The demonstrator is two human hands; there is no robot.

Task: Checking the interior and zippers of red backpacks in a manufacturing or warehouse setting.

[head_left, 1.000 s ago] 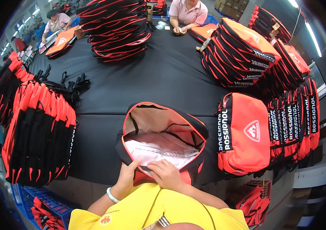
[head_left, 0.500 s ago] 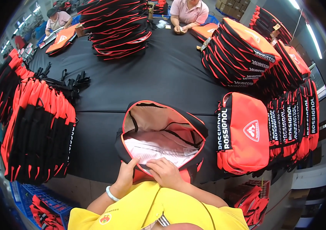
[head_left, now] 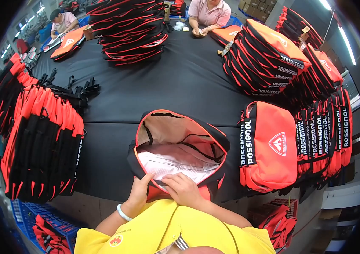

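Note:
A black and orange-red bag (head_left: 167, 158) lies in front of me with its mouth wide apart. Its pale lining and dark inner seams show, edged by a red trim. My left hand (head_left: 138, 194) grips the near-left edge, thumb up by the rim and fingers hidden below it. My right hand (head_left: 183, 189) is closed on the near edge beside it, its fingers bent over the rim at the lining. The bag's underside is out of sight.
Flat bags (head_left: 273, 146) stand in a row at the right. Another upright row of bags (head_left: 44, 148) is at the left, near black straps (head_left: 78, 91). Tall bag stacks (head_left: 129, 31) rise farther back. Two people work across the black table (head_left: 180, 80). Blue crates (head_left: 53, 224) sit below.
My hands keep their hold on the bag's near edge, with hardly any movement. At the far left, the other person has shifted slightly.

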